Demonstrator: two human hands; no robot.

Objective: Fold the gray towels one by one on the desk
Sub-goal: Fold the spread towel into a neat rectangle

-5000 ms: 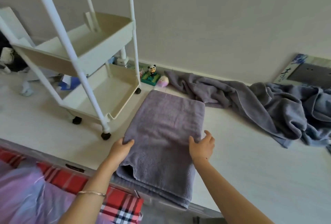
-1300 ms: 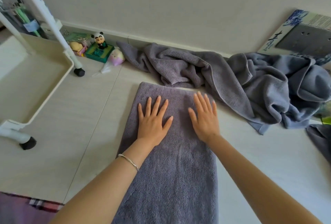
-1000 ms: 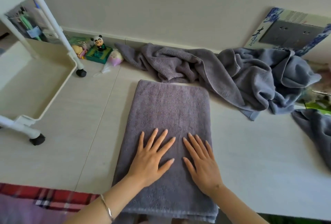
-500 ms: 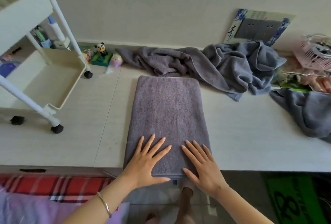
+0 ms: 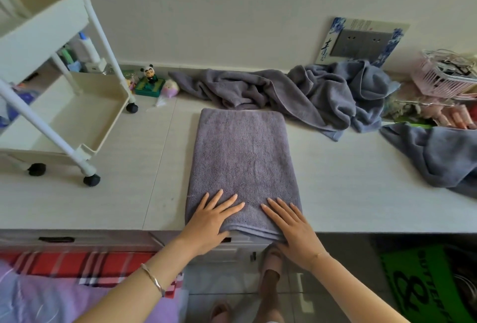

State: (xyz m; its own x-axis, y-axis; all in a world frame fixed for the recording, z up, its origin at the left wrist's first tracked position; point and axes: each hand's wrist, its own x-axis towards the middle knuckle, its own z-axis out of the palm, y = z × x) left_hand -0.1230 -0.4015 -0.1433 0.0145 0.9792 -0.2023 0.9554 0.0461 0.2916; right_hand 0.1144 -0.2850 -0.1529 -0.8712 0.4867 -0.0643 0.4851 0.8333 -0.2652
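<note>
The folded towel (image 5: 242, 157) is shown in purplish gray; the crumpled towels (image 5: 284, 92) behind it are rendered gray to blue-gray. The tabletop (image 5: 348, 180) is seen as off-white with faint grain, the cart (image 5: 77, 116) cream, the cloth (image 5: 77, 263) red-and-white plaid, the basket (image 5: 444, 77) pink, the mat (image 5: 418, 284) green with black lettering.

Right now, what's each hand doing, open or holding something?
Left hand: open, fingers flat on the folded gray terry towel.
Right hand: open, flat on the same towel's near edge.
</note>
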